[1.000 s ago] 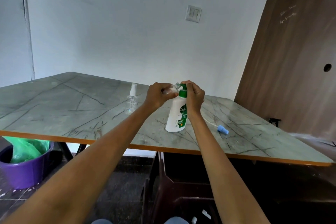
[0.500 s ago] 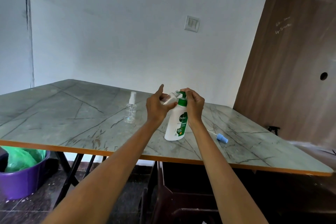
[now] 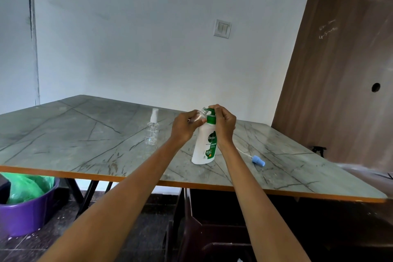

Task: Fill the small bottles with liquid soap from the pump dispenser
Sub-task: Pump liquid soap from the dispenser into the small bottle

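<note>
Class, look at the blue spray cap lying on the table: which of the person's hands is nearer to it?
Right. The right hand is on the soap dispenser's pump, up and left of the blue cap. The left hand, holding a small bottle, sits farther left, beyond the dispenser.

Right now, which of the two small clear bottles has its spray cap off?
The small bottle held in the left hand, tilted with its open neck at the pump dispenser's green nozzle. The other small bottle stands alone, white sprayer on.
</note>
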The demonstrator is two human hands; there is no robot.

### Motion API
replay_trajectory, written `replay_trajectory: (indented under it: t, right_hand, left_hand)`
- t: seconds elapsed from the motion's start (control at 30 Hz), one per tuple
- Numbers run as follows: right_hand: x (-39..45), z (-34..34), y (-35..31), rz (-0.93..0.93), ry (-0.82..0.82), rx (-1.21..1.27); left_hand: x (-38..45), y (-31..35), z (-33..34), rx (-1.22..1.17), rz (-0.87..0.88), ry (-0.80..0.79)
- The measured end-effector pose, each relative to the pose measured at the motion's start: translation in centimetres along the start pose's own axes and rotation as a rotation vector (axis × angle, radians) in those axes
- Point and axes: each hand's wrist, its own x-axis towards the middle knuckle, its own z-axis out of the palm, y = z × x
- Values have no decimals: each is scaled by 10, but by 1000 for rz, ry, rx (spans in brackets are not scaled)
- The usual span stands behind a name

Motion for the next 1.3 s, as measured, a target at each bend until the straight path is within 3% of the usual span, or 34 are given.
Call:
replay_trajectory:
  t: [0.13, 0.27, 0.57, 1.03, 1.3]
  right_hand:
    - [-1, -1, 0, -1, 4, 10]
    - [0, 0, -1, -7, 1, -6]
    - [3, -2, 3, -17, -13, -17]
    - [0, -1, 1, -26, -18, 29]
    - [14, 0, 1, -42, -37, -75]
  left_hand:
    - [-4, 7, 1, -135, -27, -77]
    - [4, 8, -8, -182, -202, -167]
    - [27, 6, -36, -234, -287, -436]
    - [27, 9, -35, -167, -253, -414]
    - [31, 13, -34, -179, -244, -430]
